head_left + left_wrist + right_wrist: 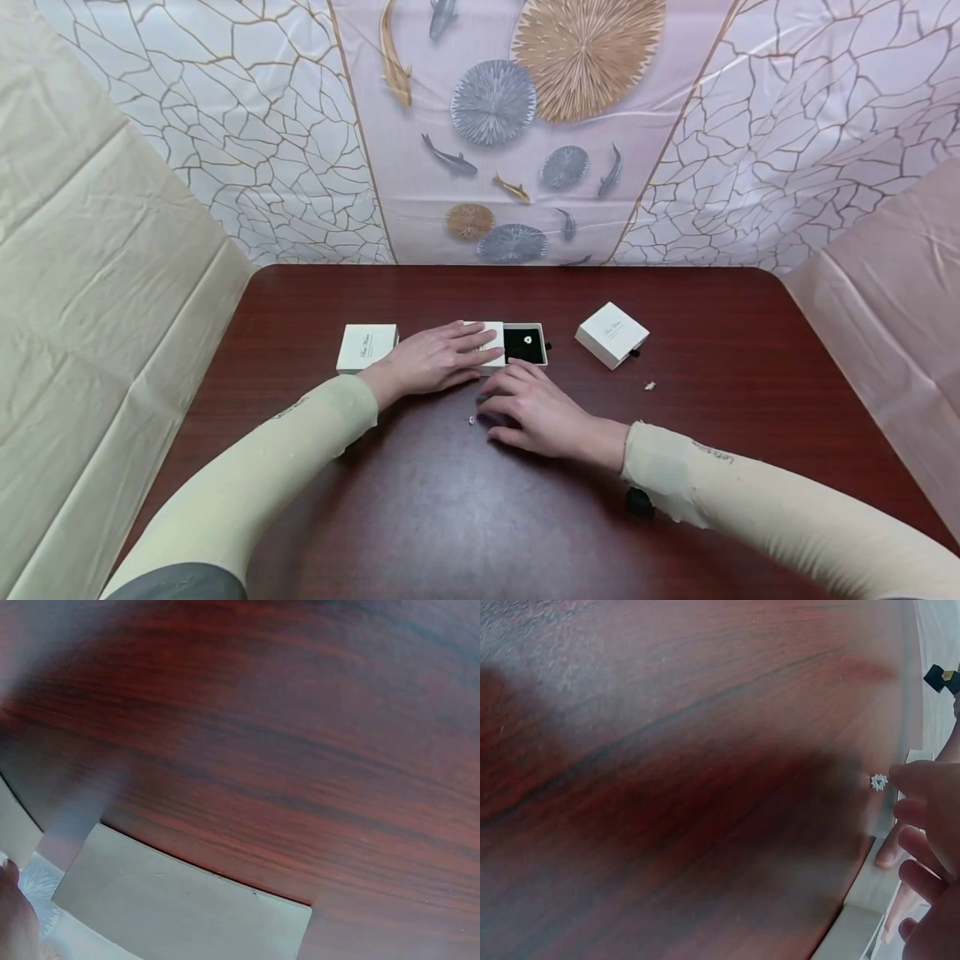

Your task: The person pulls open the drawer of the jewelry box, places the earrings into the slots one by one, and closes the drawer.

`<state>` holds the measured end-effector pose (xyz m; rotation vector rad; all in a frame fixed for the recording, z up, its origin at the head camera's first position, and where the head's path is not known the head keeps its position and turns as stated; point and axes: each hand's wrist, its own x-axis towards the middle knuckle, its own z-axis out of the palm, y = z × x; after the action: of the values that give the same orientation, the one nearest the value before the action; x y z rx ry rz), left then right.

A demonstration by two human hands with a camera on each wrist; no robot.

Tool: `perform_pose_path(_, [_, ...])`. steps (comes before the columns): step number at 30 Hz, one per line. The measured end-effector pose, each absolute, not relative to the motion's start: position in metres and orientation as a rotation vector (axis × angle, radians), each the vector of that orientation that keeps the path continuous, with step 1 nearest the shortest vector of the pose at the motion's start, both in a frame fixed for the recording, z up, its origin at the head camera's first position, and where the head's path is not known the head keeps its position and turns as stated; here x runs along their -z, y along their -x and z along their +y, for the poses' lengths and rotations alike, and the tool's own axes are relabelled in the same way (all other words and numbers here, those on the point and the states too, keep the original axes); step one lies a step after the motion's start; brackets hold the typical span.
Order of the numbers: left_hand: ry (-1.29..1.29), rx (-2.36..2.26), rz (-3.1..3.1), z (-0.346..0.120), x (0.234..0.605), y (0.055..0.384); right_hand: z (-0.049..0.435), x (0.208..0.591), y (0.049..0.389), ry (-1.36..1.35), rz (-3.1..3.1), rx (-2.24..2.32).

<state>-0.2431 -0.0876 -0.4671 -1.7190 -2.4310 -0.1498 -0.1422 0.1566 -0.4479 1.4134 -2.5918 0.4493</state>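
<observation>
My left hand [438, 357] rests with fairly straight fingers on the white sleeve of the middle jewellery box [491, 333]. Its drawer [522, 356] is pulled out to the right and shows a black lining with a small sparkling stud earring [528, 340] on it. Just in front of the box is my right hand [536, 412], its fingers loosely bent and holding nothing. A second small earring [471, 420] lies on the table left of the right fingertips; in the right wrist view this flower-shaped earring [879, 782] sits close by the thumb.
A closed white box [367, 346] stands left of the left hand. Another white box [612, 335] with a dark pull tab is turned at an angle on the right. In front of it lies a small shiny piece [649, 386]. Patterned cloth [495, 183] hangs behind the dark wooden table [450, 517].
</observation>
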Motion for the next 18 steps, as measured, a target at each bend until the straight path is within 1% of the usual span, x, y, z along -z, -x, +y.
perform_pose_path(18, [1.717,0.135,-2.426,-0.087,0.468,0.243,0.147,0.462,0.140,-1.385,-2.602,-0.427])
